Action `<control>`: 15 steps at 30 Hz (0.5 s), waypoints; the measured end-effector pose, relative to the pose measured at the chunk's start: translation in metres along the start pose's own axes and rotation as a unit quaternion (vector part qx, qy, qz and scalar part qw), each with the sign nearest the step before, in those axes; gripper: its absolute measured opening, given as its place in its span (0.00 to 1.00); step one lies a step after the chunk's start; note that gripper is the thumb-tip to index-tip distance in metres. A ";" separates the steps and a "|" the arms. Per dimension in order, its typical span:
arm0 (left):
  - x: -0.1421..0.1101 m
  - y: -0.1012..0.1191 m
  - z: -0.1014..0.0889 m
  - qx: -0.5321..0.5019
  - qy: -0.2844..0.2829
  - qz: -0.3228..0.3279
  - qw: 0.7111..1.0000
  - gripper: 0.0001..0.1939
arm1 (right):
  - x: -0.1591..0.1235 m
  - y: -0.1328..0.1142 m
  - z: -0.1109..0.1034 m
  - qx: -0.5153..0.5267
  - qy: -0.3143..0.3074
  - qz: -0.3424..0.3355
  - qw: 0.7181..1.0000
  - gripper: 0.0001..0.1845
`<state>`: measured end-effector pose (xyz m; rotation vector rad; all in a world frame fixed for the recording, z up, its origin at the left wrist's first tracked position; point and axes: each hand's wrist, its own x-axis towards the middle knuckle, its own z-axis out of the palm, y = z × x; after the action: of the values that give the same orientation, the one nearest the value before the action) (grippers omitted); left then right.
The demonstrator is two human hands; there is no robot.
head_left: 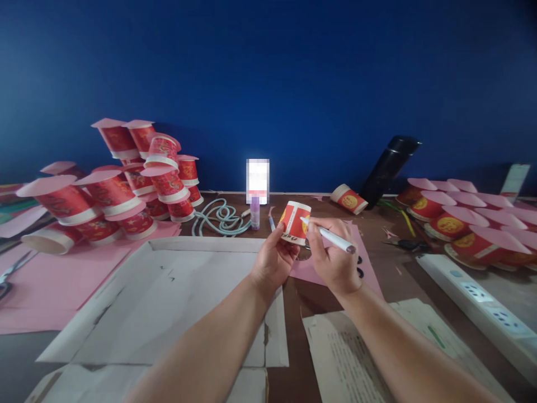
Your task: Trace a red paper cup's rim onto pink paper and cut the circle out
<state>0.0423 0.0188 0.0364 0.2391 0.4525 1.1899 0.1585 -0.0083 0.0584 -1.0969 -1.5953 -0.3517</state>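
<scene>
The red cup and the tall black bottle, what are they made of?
The red paper cup, in the left hand, looks like smooth printed paper, with a pale rolled rim. The black bottle could be metal or plastic; its dark, slightly shiny surface doesn't settle which.

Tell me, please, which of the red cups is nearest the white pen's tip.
The cup held up in the left hand; the white pen in the right hand points at its side, and no other cup is in a hand.
</scene>
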 end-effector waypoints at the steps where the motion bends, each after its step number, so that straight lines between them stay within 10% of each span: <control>1: 0.000 0.000 0.000 0.000 -0.001 -0.001 1.000 0.13 | 0.000 0.000 0.000 0.000 0.000 0.000 1.000 0.04; 15: 0.002 -0.001 -0.002 0.003 -0.003 0.000 1.000 0.13 | -0.002 -0.001 0.001 -0.004 0.005 -0.012 1.000 0.04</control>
<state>0.0424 0.0201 0.0336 0.2474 0.4499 1.1885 0.1573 -0.0089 0.0568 -1.0815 -1.6007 -0.3800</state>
